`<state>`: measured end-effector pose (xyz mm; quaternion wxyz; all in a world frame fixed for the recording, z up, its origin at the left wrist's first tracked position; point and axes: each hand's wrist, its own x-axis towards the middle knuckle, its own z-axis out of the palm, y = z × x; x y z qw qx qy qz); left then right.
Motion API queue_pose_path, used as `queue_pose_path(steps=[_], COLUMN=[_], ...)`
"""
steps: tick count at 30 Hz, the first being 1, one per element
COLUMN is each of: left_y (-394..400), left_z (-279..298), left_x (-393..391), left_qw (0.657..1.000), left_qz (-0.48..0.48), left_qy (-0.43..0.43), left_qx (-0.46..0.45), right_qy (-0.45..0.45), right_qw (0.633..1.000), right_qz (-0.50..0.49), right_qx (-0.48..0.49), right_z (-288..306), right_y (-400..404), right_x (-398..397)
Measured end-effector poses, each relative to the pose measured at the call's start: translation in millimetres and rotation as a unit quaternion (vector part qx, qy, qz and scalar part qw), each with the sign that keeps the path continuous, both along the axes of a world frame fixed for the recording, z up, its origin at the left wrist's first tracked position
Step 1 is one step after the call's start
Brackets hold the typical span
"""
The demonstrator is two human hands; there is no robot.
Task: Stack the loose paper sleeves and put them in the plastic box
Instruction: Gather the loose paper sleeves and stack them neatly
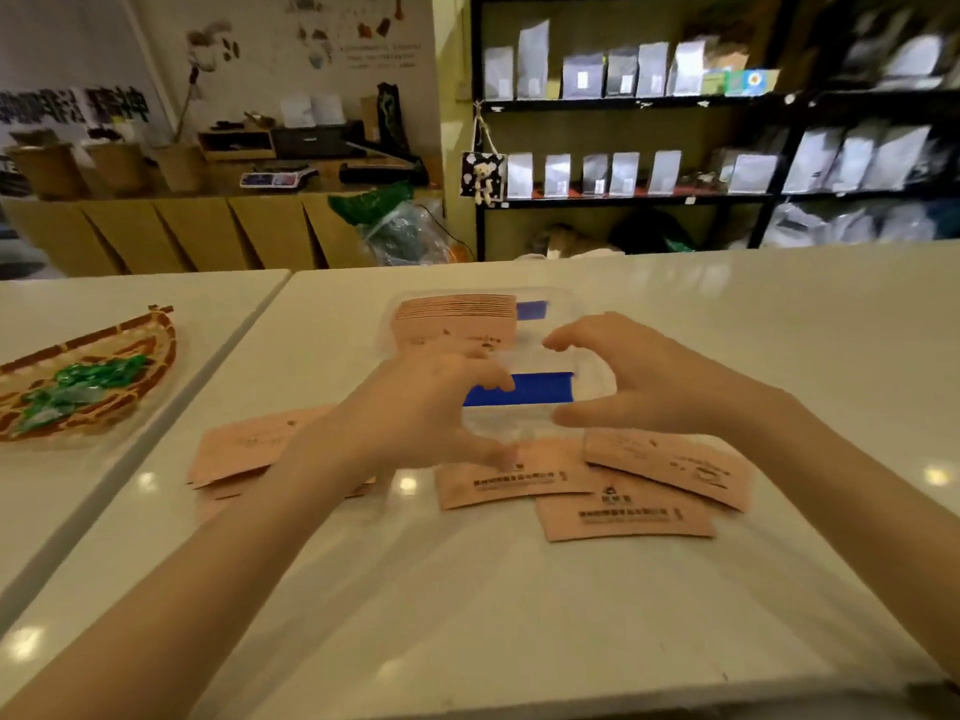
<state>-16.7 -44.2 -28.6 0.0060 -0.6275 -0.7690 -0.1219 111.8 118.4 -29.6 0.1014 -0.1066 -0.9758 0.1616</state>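
Note:
A clear plastic box (582,314) with blue latches stands on the white table, and a neat stack of pink paper sleeves (457,319) leans inside its left part. Loose pink sleeves lie in front of the box: a few at the left (244,446), one in the middle (519,483), one lower down (623,514) and one at the right (670,465). My left hand (421,407) and my right hand (634,376) hover over the near side of the box. Both have curled, spread fingers and hold nothing. My left hand is blurred.
A woven basket (150,350) with green wrapped items sits on the neighbouring table at the left. A gap (249,324) runs between the two tables. Beyond the table stand a wooden counter and black shelves with pouches.

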Motion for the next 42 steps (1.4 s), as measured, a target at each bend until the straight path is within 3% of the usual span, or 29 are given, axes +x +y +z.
queue_pose_path(steps=[6,13,19,28,34,42], left_y=[20.4,21.1,19.2,13.8,-6.1,-49.9], left_z=[-16.2,-32.0,-35.1,-27.7,-7.1,8.0], left_x=[14.5,11.7,5.9,7.3,3.3,-23.5], left_qw=[0.997,0.988,0.982,0.989,0.986,0.982], left_qz=[-0.012,0.04,0.042,0.036,0.034,0.117], left_qy=[-0.013,-0.035,-0.055,-0.076,-0.159,-0.123], left_qx=[-0.075,-0.145,-0.178,-0.12,-0.028,0.08], right_qy=[-0.023,-0.12,-0.124,-0.05,0.03,0.068], right_qw=[0.997,0.988,0.985,0.99,0.991,0.996], right_qz=[-0.079,-0.098,-0.112,-0.103,-0.053,0.04], right_qx=[-0.005,-0.001,-0.041,-0.083,-0.121,-0.046], right_z=[-6.1,-24.4,-33.0,-20.1,-1.2,12.8], right_y=[21.1,29.0,32.7,31.8,21.8,-3.6], right_x=[47.4,73.4,77.0,72.3,55.7,-6.8])
